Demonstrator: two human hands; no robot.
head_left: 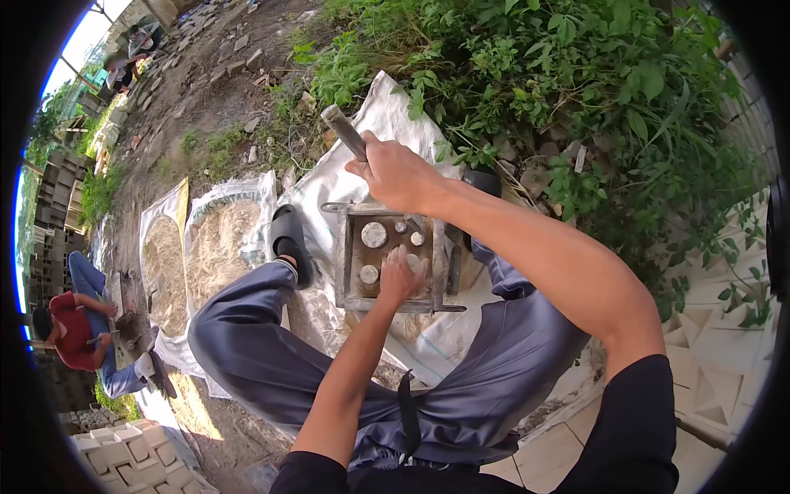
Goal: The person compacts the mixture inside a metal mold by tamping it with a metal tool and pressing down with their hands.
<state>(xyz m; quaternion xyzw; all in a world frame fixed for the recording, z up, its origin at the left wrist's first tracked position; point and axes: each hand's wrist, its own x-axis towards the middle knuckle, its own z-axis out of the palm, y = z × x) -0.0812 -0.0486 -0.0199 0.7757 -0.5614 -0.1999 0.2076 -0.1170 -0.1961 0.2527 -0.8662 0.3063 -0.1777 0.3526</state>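
My right hand (401, 174) is closed around a thick grey rod-shaped tool (344, 132), raised above a box-like mould. The tool's pale end points up and to the left; the rest is mostly hidden by my fist. Between my feet lies the rectangular mould frame (342, 255), with handles at its corners. Brownish material fills it, and several round pale plugs (374, 235) of different sizes stand inside. My left hand (401, 280) reaches into the mould's lower right part, fingers stretched out and touching the surface beside a round plug (417, 265).
White sacking (403, 115) lies under the mould. Sacks of pale powder (222, 235) lie on the left. A person in a red shirt (76, 329) sits further left; another person (122, 72) is at the far upper left. Patterned blocks (136, 453) stand lower left; plants (527, 74) grow ahead.
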